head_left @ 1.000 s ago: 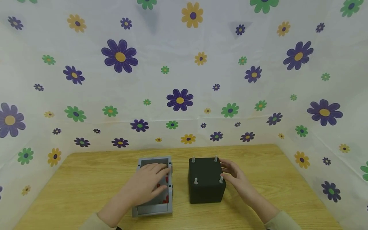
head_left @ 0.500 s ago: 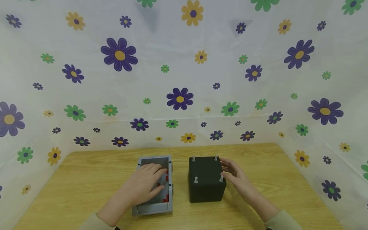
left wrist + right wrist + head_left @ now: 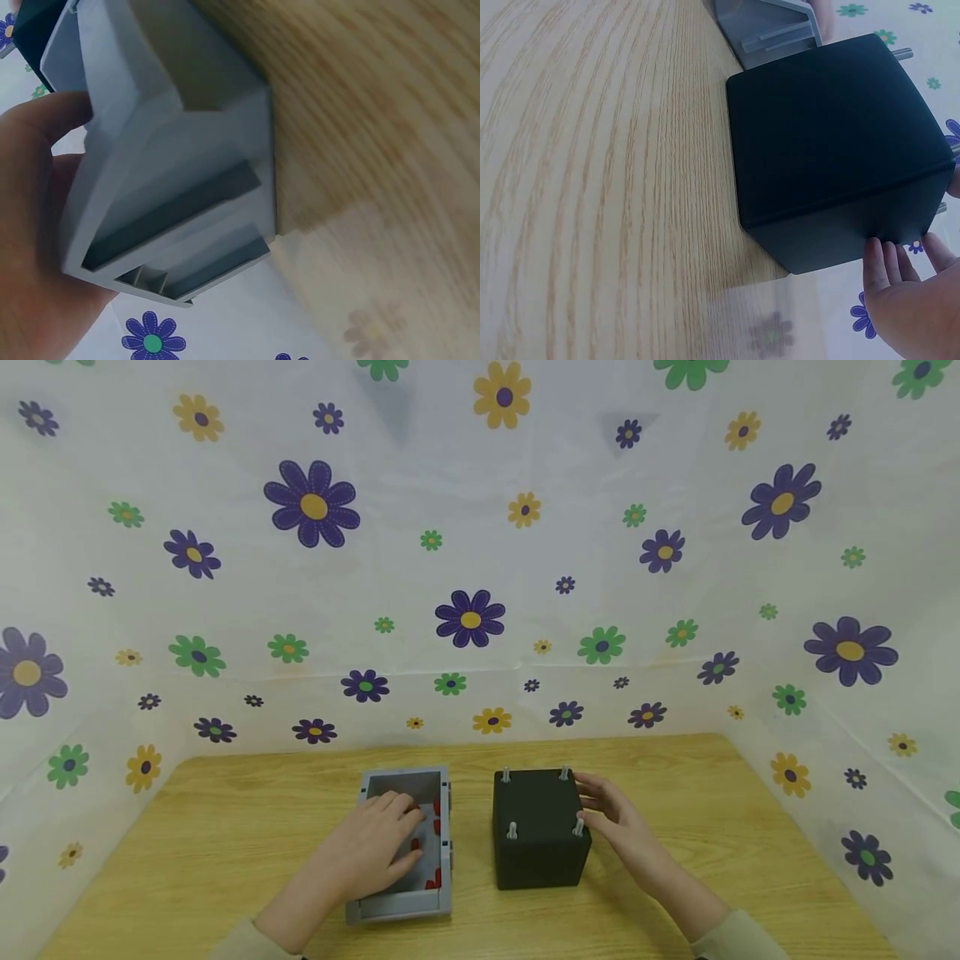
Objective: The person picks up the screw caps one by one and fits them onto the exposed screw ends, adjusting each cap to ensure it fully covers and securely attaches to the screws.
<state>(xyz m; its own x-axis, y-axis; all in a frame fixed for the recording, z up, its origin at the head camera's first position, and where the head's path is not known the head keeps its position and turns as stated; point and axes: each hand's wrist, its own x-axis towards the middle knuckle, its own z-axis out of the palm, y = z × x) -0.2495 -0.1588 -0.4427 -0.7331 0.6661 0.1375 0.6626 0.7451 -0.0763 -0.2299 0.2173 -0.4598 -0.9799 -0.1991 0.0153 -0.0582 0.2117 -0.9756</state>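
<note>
My left hand (image 3: 367,843) reaches over a grey plastic bin (image 3: 397,904), its fingers bent down inside and the thumb spread away from them. The fingertips are partly hidden, and nothing shows in their hold. Several small red pieces (image 3: 433,883) lie on the bin's floor, mostly along the right side. To the right stands a black block (image 3: 536,814) with metal pins (image 3: 512,831) sticking up near its top corners. My right hand (image 3: 618,822) rests its fingers against the block's right side. In the right wrist view, fairly straight fingers (image 3: 874,266) touch the block's side face.
Bin and block stand side by side on a wooden table (image 3: 225,827), with a narrow strip of tabletop between them. A white flower-patterned sheet (image 3: 405,568) closes off the back and both sides.
My left hand has drawn slightly back and left within the bin, its fingers bending further, uncovering more red pieces. My right hand and the block stay as they were.
</note>
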